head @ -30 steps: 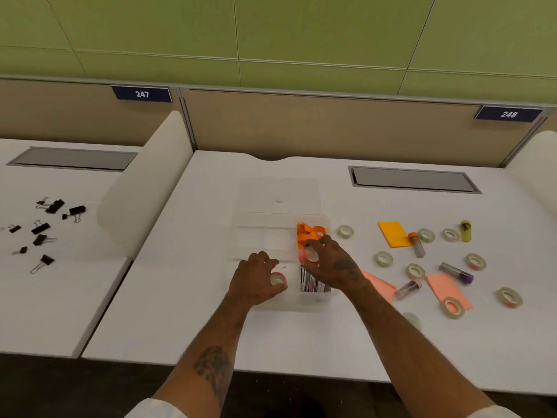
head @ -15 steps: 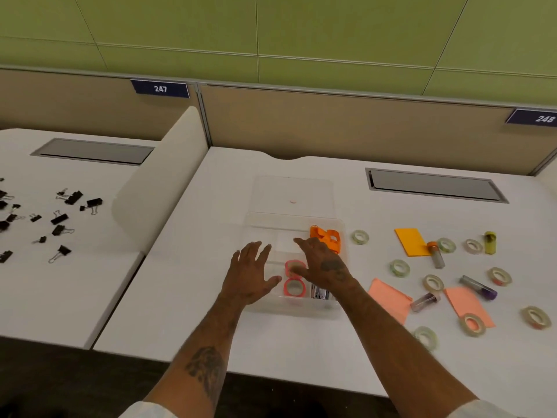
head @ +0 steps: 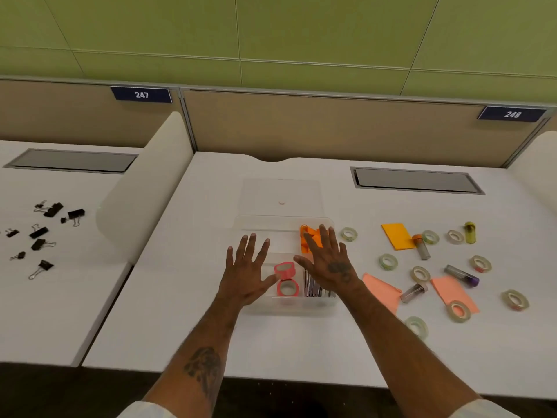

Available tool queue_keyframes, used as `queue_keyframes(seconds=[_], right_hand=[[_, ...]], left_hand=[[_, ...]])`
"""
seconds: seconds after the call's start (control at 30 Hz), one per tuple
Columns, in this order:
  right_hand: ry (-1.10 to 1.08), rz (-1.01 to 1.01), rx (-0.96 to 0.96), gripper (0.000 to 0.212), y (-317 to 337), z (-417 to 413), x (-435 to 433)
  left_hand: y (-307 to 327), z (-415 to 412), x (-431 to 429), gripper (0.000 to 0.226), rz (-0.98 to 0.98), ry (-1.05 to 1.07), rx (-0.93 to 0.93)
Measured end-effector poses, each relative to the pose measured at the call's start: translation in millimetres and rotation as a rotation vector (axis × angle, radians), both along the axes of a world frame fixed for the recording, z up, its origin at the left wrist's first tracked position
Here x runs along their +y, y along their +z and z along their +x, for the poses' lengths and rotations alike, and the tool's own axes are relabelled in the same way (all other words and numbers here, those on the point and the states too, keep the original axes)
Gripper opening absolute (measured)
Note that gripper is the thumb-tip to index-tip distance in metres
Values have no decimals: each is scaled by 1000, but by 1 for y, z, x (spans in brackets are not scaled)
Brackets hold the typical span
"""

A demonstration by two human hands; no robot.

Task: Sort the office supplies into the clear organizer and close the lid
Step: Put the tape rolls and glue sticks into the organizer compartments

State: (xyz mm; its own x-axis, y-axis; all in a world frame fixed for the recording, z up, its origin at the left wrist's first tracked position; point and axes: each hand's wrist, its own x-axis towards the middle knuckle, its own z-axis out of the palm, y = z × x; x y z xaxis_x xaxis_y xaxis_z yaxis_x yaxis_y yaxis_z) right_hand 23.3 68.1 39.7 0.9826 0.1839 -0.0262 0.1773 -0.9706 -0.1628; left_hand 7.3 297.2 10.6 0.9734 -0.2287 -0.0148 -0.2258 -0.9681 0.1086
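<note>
The clear organizer point(head: 301, 306) sits in the middle of the white desk, its lid point(head: 281, 194) lying flat open behind it. Inside are two pink tape rolls point(head: 286, 279), orange clips point(head: 307, 236) at the back right and several dark pens point(head: 313, 289) at the front right. My left hand point(head: 245, 270) hovers flat over the organizer's left side, fingers spread, holding nothing. My right hand point(head: 327, 262) hovers over its right side, also spread and empty. Several pale tape rolls point(head: 388, 262), small vials point(head: 414, 292) and sticky note pads point(head: 398, 236) lie on the desk to the right.
Black binder clips point(head: 42, 233) are scattered on the neighbouring desk at the left, beyond a white curved divider point(head: 141, 200). A grey cable hatch point(head: 416, 181) is set into the desk at the back right. A tan partition wall runs behind.
Both hands let go of the pink tape rolls, which now lie in the organizer. The hands have lifted and spread flat above it.
</note>
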Motion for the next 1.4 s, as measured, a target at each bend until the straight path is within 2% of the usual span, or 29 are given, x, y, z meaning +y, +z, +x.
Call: queue_keyframes(seconds=[0.13,0.33,0.5,0.63,0.83,1.1,1.23,1.33,1.4], right_hand=[[-33,-37,-12,99,-1,-8,-7],[-86,-118,-4,88,1,-16,-18],[-115,-154,-20,97,5,-26,-31],[-172,-143,-20,87,2,-33,-52],[-275,-99,-19,95,0,-37,-98],[-381,-131,3,86,-6,-43,-182],[-413,-70,34,87,-14,-43,-233],[-419,-121,49,83,-19,-46,-268],[-409,-107,41,87,-21,-49,-287]], left_hand=[[2,1,-4,90,-1,-23,-19],[2,5,-10,90,9,-53,-57],[1,10,-18,88,-43,-97,-66],[1,15,-35,87,-17,-143,-68],[3,23,-80,88,-15,-212,-50],[-1,33,-159,87,-60,-265,-39],[-6,34,-208,84,-54,-285,-37],[-12,31,-244,82,-67,-296,-26],[-16,29,-265,81,-84,-299,-12]])
